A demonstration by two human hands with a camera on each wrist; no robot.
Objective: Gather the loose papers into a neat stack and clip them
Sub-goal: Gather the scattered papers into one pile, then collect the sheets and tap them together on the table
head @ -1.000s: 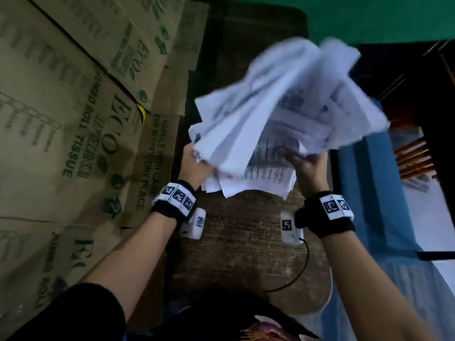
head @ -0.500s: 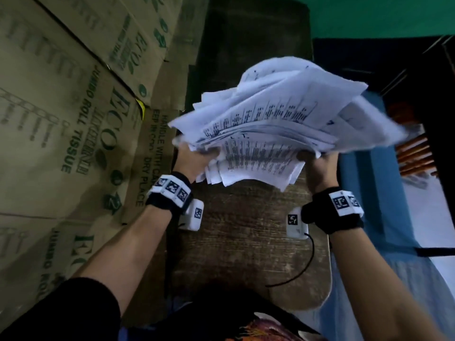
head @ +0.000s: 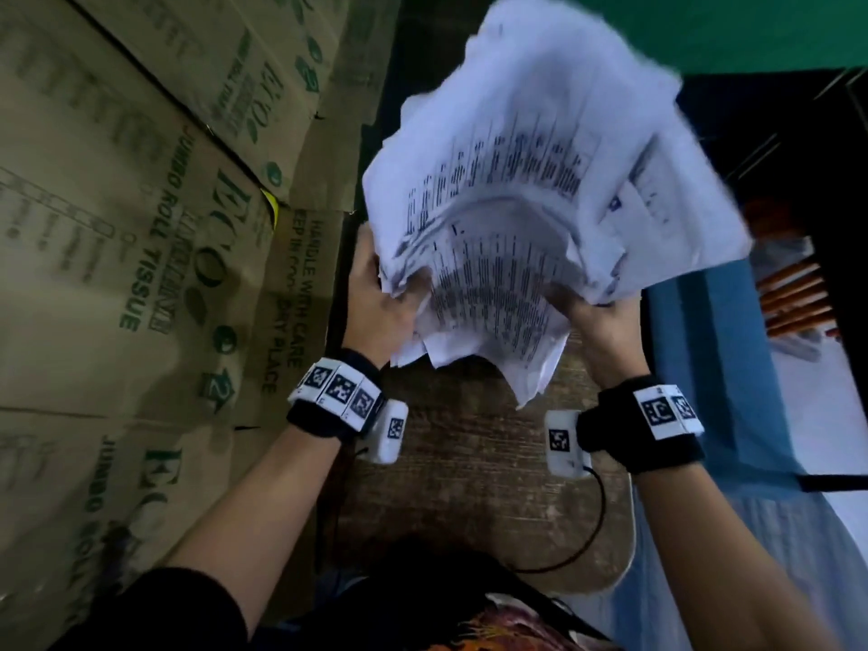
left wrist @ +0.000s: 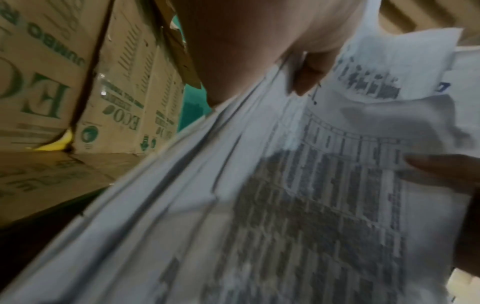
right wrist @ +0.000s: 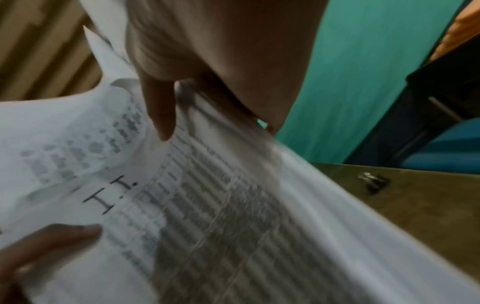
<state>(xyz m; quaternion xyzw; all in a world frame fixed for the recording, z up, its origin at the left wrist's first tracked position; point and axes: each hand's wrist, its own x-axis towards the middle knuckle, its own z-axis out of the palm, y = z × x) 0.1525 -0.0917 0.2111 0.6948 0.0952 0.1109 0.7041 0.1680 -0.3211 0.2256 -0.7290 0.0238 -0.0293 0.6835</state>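
A thick, uneven bundle of printed white papers is held up in the air above the wooden table. My left hand grips the bundle's left lower edge, thumb on the printed face. My right hand grips the right lower edge, thumb pressed on the sheets. The papers fan out and bend, with their far ends blurred. A black binder clip lies on the table beyond the papers, seen only in the right wrist view.
Stacked cardboard boxes printed "JUMBO ROLL TISSUE" stand close along the left of the table. A green wall is behind. A blue surface lies to the right. A black cable loops over the table's near edge.
The bundle has swung up from nearly flat to steeply tilted, its far end raised and blurred. Both hands keep their grips on the lower edges.
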